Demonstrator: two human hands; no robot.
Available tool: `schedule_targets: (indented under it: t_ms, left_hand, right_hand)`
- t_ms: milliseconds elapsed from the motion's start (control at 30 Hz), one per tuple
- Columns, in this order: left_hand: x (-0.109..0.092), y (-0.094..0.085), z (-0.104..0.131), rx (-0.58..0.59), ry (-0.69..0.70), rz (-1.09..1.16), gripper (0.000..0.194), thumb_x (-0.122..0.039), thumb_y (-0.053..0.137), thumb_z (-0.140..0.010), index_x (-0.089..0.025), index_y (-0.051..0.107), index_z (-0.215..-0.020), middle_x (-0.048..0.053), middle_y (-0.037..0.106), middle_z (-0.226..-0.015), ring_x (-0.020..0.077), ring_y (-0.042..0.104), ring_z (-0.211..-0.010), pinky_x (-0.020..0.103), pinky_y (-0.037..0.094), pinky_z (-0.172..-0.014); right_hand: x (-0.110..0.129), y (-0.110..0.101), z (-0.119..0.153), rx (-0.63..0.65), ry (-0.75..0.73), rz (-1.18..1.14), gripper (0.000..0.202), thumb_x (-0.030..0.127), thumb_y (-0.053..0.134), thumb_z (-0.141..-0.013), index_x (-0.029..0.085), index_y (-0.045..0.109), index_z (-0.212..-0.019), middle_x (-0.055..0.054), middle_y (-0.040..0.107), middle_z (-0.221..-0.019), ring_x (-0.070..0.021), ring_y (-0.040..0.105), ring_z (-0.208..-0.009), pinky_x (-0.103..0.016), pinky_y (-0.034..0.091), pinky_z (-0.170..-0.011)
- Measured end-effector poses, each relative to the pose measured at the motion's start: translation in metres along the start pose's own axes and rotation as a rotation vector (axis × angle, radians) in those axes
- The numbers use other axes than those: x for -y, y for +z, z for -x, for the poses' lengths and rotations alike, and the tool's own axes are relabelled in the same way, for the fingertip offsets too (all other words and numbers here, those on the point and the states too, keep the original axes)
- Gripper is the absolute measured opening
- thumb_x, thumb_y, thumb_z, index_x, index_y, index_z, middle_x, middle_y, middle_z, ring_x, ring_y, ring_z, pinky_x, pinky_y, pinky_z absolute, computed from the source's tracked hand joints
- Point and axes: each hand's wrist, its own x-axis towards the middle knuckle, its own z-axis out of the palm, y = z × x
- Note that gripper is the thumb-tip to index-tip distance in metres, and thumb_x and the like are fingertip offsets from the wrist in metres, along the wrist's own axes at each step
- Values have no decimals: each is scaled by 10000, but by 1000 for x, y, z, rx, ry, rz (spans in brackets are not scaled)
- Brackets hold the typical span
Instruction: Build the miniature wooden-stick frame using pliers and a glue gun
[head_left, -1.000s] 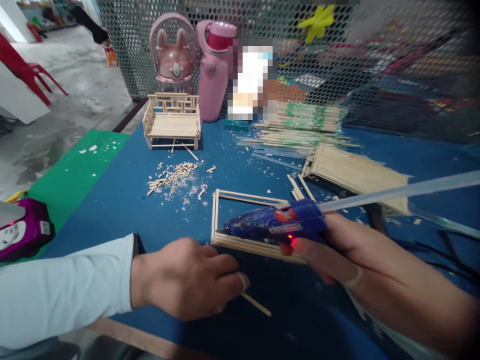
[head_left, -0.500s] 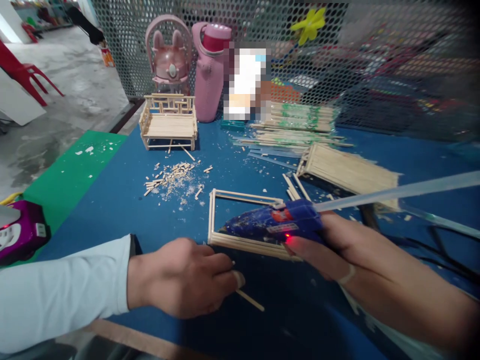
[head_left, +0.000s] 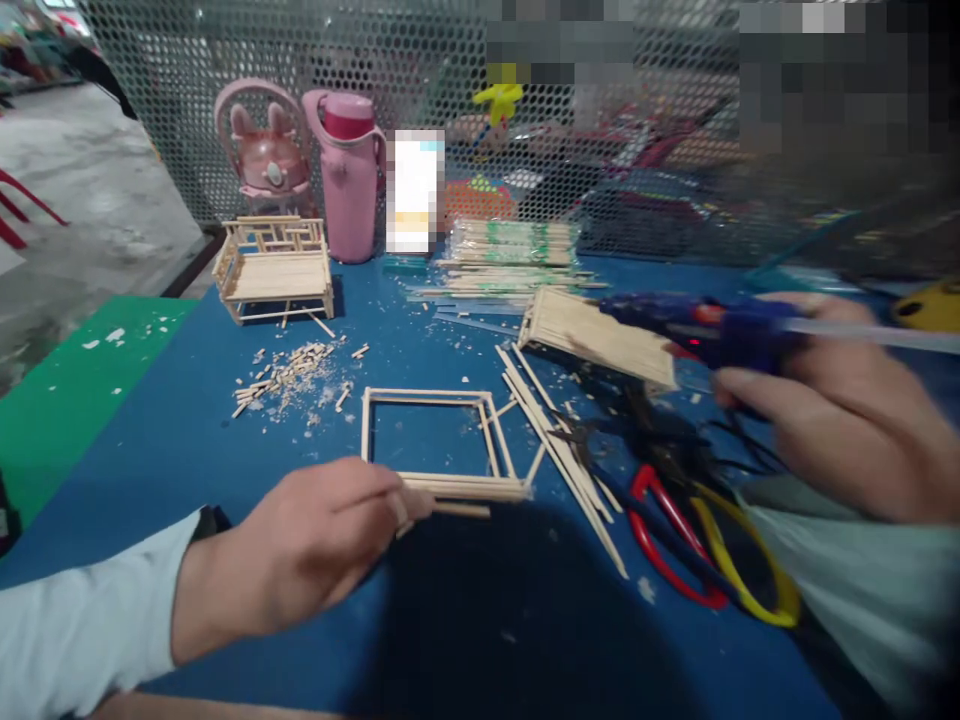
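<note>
Left hand (head_left: pixel 304 545) pinching a stick (head_left: pixel 461 510) by the frame (head_left: pixel 442 484), right hand (head_left: pixel 840 400) wrapped around a glue gun (head_left: pixel 697 318), its tip apparently above the slatted panel (head_left: pixel 600 340), pliers (head_left: pixel 675 540) beneath, small bench (head_left: pixel 277 275) farther back.

Pale matt wood: small bench model (head_left: pixel 276 272), open frame (head_left: pixel 442 482), loose sticks (head_left: pixel 570 460). Glue gun (head_left: pixel 697 318): blue plastic. Bundled sticks (head_left: pixel 514 242): wood, in glossy clear plastic wrap. Pink tumbler (head_left: pixel 351 190): smooth, fairly matt. Mesh panel (head_left: pixel 420 60): perforated, grey, metal-looking. Bench (head_left: pixel 300 520): blue, smooth, low sheen. Sleeve (head_left: pixel 97 610): pale, soft cloth.
</note>
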Motion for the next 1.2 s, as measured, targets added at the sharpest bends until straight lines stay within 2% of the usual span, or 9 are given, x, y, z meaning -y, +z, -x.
schedule_targets:
  t_ms: [100,233,400,533,633,733,900,1033,1200]
  left_hand:
    - [2,-2,-20,-57,-59,-23,255,-86,419,-869,-168,625,-995,56,694,-913,131,639,-833,211,501,-716]
    - [0,2,-46,47,-143,-31,236,-118,451,-856,-184,677,-871,30,697,-778,160,610,-713,282,480,-667]
    - [-1,9,-55,202,-245,-18,219,-124,479,-839,-190,684,-806,13,663,-679,168,575,-671,284,435,-634]
    - [0,10,-56,257,-304,16,202,-144,487,-836,-188,674,-771,8,652,-669,165,569,-672,273,422,-635]
    - [1,11,-58,281,-325,29,203,-150,481,-833,-182,650,-725,7,640,-658,164,558,-661,268,404,-626]
    - [2,11,-62,319,-341,40,203,-159,479,-831,-177,614,-681,2,623,-651,151,541,-650,259,379,-631]
    - [2,9,-69,408,-419,93,228,-163,469,-823,-172,562,-615,-15,566,-596,126,506,-612,238,327,-592]
    - [3,9,-71,453,-464,135,214,-154,457,-818,-185,605,-667,-22,591,-623,130,531,-646,240,314,-597]
    - [4,9,-71,462,-461,134,221,-142,454,-811,-195,583,-639,-41,563,-575,125,534,-639,238,305,-596]
  right_hand:
    - [11,11,-19,45,93,40,461,328,404,-843,111,395,-1250,-206,589,-1098,-302,610,-910,-396,433,-729]
    - [13,36,-38,124,-107,106,420,357,348,-884,140,455,-1228,-206,568,-1229,-344,558,-1080,-435,399,-826]
    - [0,47,-45,122,-160,115,399,311,388,-834,194,533,-1187,-139,569,-1272,-375,531,-1110,-513,403,-834]
    - [12,24,-21,-15,-261,112,411,377,401,-837,218,545,-1188,-128,576,-1248,-364,526,-1108,-503,409,-848]
    - [33,4,7,1,-422,12,318,356,417,-858,212,613,-1062,-101,665,-1065,-303,591,-1014,-429,433,-843]
    - [53,-4,31,-10,-552,-64,228,305,435,-881,215,638,-933,-62,696,-917,-239,631,-894,-364,459,-783]
    - [72,9,56,68,-592,-171,141,283,574,-830,191,654,-902,-31,699,-775,-189,640,-705,-306,464,-641]
    - [81,21,62,128,-541,-188,313,326,737,-687,188,659,-957,-16,702,-769,-190,649,-703,-298,472,-630]
    - [83,30,62,135,-538,-208,312,302,727,-708,187,654,-989,-14,711,-790,-179,648,-717,-285,467,-653]
